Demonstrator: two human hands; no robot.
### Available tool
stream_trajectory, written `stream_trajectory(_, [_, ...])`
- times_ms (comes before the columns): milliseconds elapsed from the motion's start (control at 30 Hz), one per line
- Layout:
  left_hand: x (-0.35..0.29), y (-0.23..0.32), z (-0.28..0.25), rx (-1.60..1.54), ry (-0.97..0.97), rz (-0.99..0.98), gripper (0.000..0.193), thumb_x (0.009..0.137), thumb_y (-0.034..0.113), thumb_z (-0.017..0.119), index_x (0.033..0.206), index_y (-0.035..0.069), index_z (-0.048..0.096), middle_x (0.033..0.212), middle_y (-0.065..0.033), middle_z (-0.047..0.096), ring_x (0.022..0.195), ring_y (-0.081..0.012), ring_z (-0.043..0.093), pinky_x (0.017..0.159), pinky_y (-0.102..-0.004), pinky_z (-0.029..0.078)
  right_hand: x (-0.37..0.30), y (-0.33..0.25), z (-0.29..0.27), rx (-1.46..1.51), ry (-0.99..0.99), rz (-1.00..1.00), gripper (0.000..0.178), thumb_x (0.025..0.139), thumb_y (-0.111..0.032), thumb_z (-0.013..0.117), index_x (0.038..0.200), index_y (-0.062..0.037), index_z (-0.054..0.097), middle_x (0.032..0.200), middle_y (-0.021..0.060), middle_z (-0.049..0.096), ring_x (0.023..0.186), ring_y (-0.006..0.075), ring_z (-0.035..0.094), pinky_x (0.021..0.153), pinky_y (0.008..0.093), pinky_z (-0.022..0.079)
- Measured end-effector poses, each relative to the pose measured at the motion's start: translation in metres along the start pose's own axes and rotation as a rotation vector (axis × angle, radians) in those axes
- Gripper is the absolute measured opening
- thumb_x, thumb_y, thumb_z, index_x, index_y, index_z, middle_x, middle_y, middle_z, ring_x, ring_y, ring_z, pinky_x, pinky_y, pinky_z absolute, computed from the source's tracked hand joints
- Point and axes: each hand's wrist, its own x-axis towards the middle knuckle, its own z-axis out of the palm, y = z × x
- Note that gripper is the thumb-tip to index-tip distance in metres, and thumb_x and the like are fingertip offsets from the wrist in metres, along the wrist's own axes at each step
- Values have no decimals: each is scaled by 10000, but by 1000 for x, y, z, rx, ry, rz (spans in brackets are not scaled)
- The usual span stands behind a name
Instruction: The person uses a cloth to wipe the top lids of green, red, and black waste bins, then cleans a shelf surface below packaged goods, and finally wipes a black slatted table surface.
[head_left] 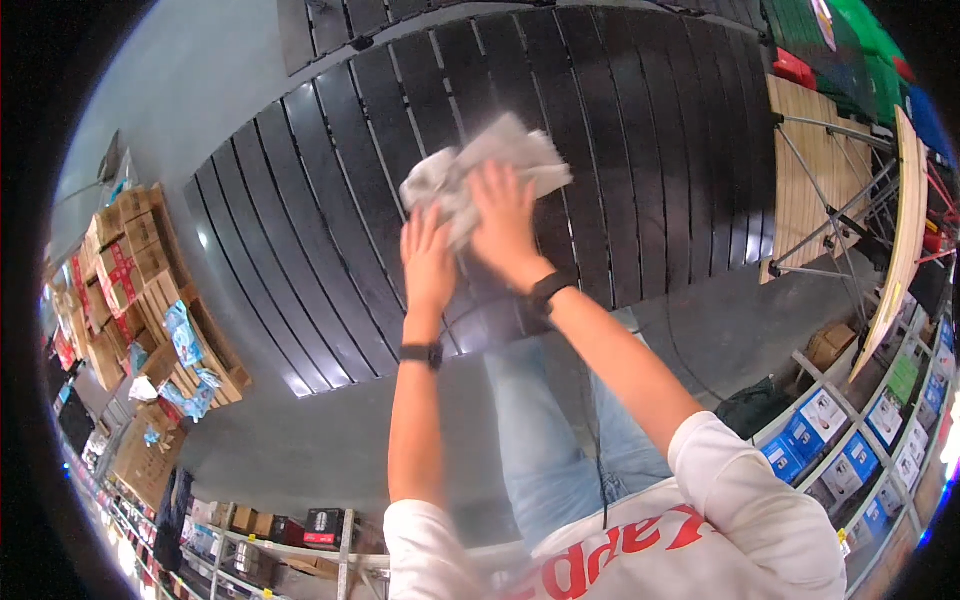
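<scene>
A crumpled whitish-grey cloth [535, 158] lies on a black slatted tabletop [640, 130], its edges blurred by motion. My right hand [503, 222] rests on top of the cloth, fingers stretched out and somewhat spread. Just left of it and nearer to me, my left hand [428, 262] reaches over the slats with straight fingers. Its fingertips meet the near left edge of the cloth; whether they press on it or only touch it, I cannot tell. Each wrist wears a dark band. The cloth covers the slats beneath it.
Cardboard boxes [125, 265] and blue plastic packaging [185, 335] are piled on a wooden pallet at the left. A folding wooden table [805, 195] with metal legs stands at the right. Shelves with blue-and-white boxes [800, 430] run along the lower right. A thin cable [672, 325] hangs near the table's front edge.
</scene>
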Motion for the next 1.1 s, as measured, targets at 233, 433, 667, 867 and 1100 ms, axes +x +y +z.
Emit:
stream_trajectory(233, [-165, 15, 4, -18, -65, -389, 290, 745, 6, 451, 1035, 5, 462, 1321, -172, 273, 1231, -386, 191, 988, -477, 168, -97, -27, 34, 84, -291, -467, 526, 657, -133, 542, 1173, -90, 443, 1335, 84, 282, 1251, 264, 212, 1008, 490, 127])
stream_trajectory(433, [-213, 69, 33, -43, -26, -557, 274, 752, 4, 440, 1025, -9, 454, 1312, -203, 264, 1215, -426, 187, 973, -490, 183, -135, -8, 40, 84, -343, -695, 352, 741, -182, 465, 1082, -111, 512, 1285, 29, 362, 1232, 189, 255, 1032, 430, 143])
stream_trajectory(667, [-161, 92, 51, 54, 15, -482, 346, 684, 45, 507, 1011, -48, 440, 1284, -249, 256, 1208, -435, 190, 966, -503, 211, -75, 15, 27, -40, -298, -1149, 199, 739, -218, 477, 889, -196, 606, 1164, -57, 477, 1171, 140, 345, 1034, 364, 162])
stream_trajectory(867, [-81, 113, 69, 104, 58, -356, 318, 726, 77, 516, 1010, -44, 441, 1283, -261, 257, 1193, -459, 196, 962, -501, 203, -26, 70, -7, 76, -164, -1086, 208, 750, -203, 481, 929, -203, 586, 1195, -103, 454, 1200, 100, 301, 1018, 351, 202])
stream_trajectory(1100, [38, 157, 96, 144, 0, -41, 244, 748, 105, 535, 948, -16, 464, 1251, -238, 325, 1163, -442, 273, 932, -484, 248, 26, 167, -72, -18, 6, -776, 254, 753, -205, 460, 963, -173, 600, 1174, -56, 491, 1173, 106, 354, 990, 352, 251])
